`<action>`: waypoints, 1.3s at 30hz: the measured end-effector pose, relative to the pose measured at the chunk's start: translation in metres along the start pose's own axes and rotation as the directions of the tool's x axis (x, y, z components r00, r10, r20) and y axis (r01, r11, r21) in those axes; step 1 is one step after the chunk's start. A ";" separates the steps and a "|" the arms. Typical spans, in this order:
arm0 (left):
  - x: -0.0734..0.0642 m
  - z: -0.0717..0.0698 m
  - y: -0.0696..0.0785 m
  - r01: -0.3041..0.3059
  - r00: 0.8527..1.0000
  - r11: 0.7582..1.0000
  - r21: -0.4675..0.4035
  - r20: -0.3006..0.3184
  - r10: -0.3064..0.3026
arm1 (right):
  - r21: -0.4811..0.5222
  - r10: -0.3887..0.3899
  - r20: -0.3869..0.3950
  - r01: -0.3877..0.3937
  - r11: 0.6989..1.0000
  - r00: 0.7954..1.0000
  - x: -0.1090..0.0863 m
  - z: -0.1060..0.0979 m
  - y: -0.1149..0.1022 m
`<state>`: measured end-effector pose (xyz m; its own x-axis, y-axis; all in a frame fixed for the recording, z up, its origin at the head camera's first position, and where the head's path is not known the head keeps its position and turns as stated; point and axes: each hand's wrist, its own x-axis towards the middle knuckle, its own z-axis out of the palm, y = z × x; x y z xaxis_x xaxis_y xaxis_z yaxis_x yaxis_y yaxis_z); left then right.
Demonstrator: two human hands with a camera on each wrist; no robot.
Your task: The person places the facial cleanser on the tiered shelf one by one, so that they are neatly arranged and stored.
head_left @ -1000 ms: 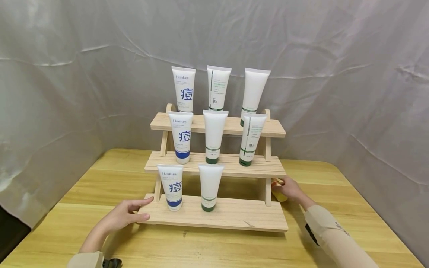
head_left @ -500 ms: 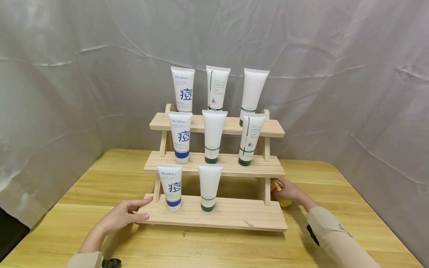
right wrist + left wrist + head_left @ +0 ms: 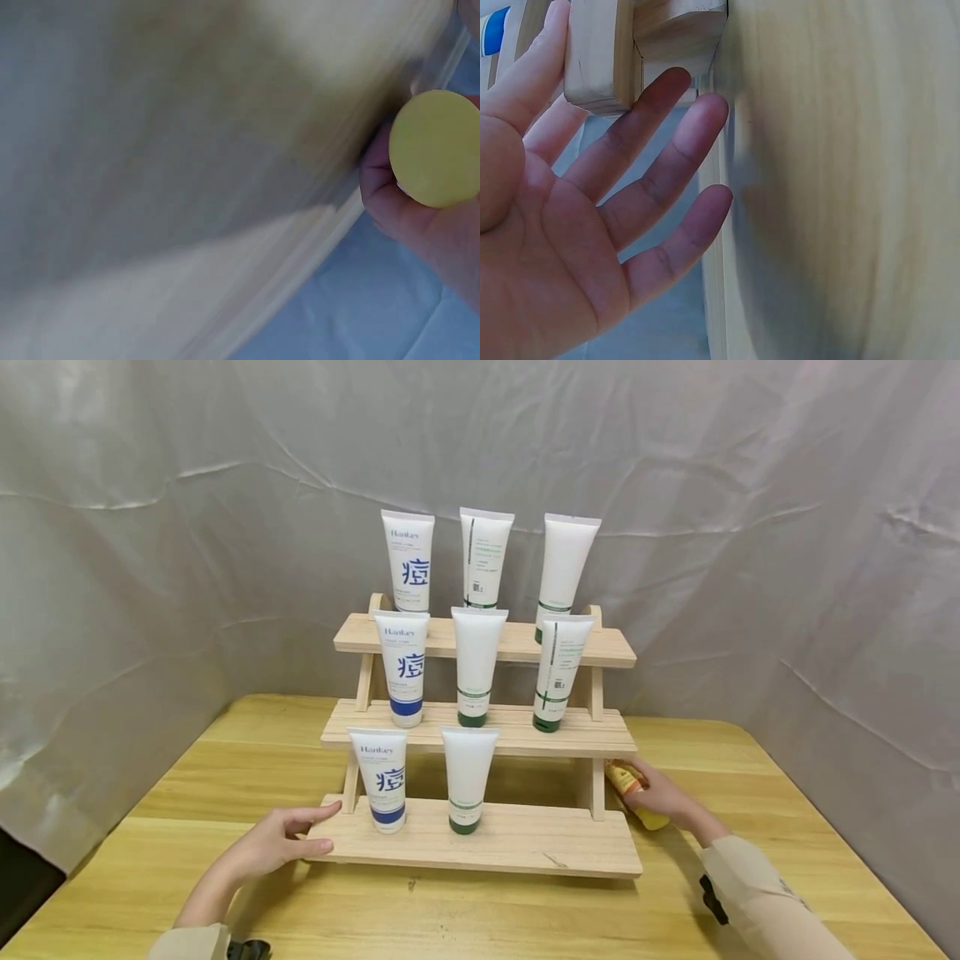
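Observation:
My left hand (image 3: 268, 845) pinches the left end of the bottom shelf of a wooden three-tier display stand (image 3: 555, 842) between thumb and index finger. In the left wrist view its other fingers (image 3: 667, 165) are spread beside the wood. At the stand's right side, my right hand (image 3: 666, 795) grips an orange-and-yellow tube (image 3: 627, 782), tilted beside the right support. The tube's round yellow end (image 3: 435, 148) faces the right wrist camera, with fingers curled round it. Part of the tube is hidden by the hand and support.
White tubes with blue bands (image 3: 386, 777) stand in a column on the left of every tier. White tubes with green caps (image 3: 471, 781) fill other spots. A wooden table (image 3: 480, 918) bears the stand; grey cloth (image 3: 480, 435) hangs behind and at both sides.
The right hand has shifted slightly right with the orange-and-yellow tube, and more of the tube's label and yellow end shows beside the support. The left hand keeps its place on the shelf.

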<state>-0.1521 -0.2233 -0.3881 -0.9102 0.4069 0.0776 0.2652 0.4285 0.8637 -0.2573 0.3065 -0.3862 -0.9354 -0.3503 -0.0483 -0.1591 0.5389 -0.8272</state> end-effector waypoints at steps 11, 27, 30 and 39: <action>-0.001 -0.001 0.000 0.000 1.000 1.000 0.005 -0.003 0.000 | 0.085 0.021 -0.201 -0.004 0.996 0.979 -0.010 -0.003 0.001; -0.001 -0.002 0.003 0.016 1.000 1.000 0.012 -0.002 -0.016 | 0.323 -0.058 -0.458 0.227 0.919 0.887 -0.005 -0.030 0.065; -0.001 -0.002 0.003 0.015 1.000 1.000 0.013 0.000 -0.015 | 0.346 -0.039 -0.504 0.243 0.906 0.863 0.000 -0.034 0.083; 0.000 -0.001 0.003 0.010 1.000 1.000 0.009 0.005 -0.010 | 0.366 -0.125 -0.584 0.398 0.841 0.802 -0.042 -0.017 -0.001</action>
<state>-0.1514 -0.2233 -0.3849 -0.9113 0.4065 0.0660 0.2586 0.4400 0.8600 -0.2232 0.3342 -0.3738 -0.9149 0.0985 0.3916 -0.3902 0.0335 -0.9201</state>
